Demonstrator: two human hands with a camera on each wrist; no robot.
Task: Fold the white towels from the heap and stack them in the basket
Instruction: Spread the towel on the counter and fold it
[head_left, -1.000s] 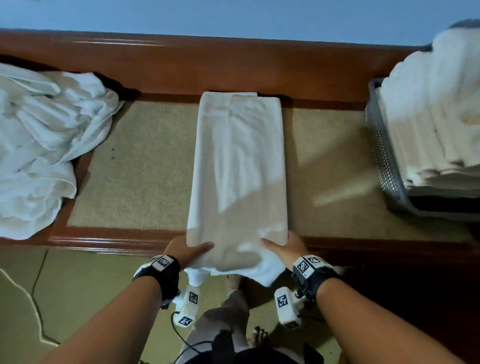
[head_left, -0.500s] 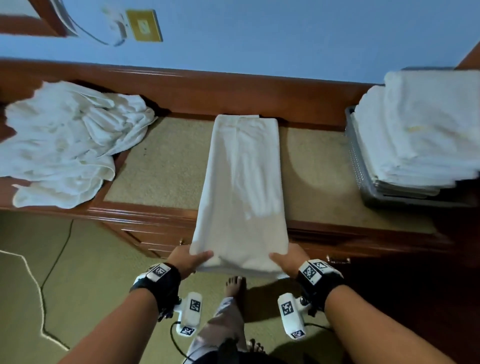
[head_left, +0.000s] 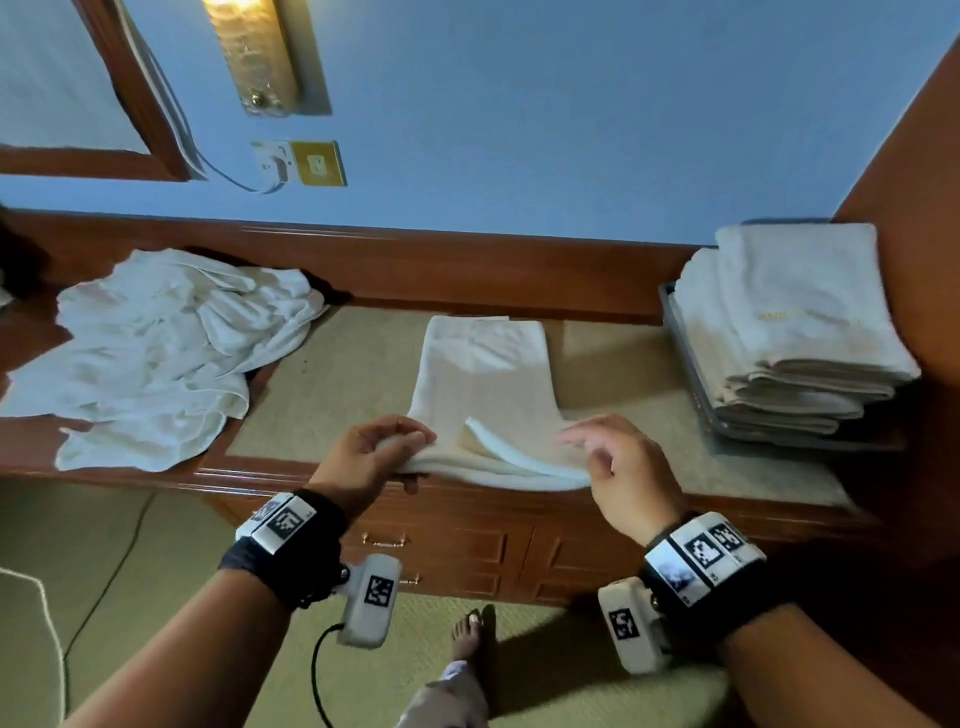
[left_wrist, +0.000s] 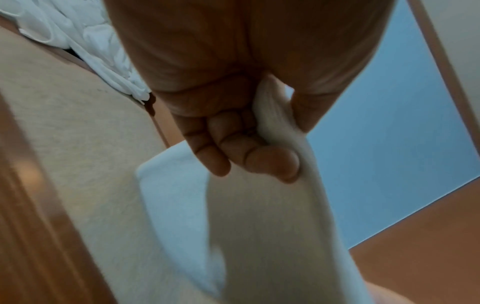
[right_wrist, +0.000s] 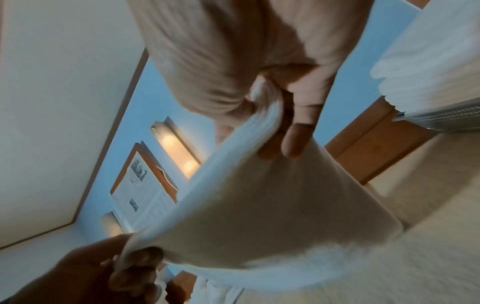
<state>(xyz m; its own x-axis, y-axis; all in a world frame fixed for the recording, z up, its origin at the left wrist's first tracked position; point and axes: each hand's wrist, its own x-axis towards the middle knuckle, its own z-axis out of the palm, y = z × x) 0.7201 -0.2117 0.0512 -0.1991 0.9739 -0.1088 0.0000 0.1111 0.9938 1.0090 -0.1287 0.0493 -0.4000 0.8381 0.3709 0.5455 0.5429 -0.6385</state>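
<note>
At the near tabletop edge, hands: left hand and right hand each pinch the towel's lifted end.
Towel: long strip on the tabletop.
Heap: far left.
Basket: far right, stacked.

Wall lamp lit at 11 o'clock, brass outlet plate just below; wooden dresser with drawer pulls at 6.
</note>
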